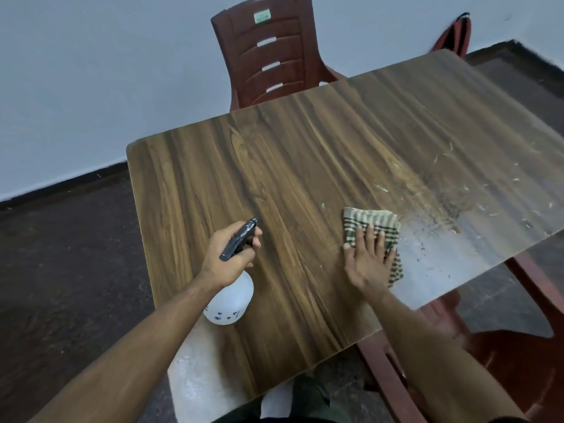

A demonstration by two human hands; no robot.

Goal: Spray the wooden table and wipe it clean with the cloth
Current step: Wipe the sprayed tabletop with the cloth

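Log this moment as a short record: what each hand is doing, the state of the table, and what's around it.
left hand: grips the black trigger head of the spray bottle, nozzle pointing away over the table
right hand: fingers flat, pressing the striped cloth onto the tabletop
wooden table: right part wet and smeared with pale specks, left part looks dry
chair: dark red plastic, at the far side
second chair: dark red, at the right edge
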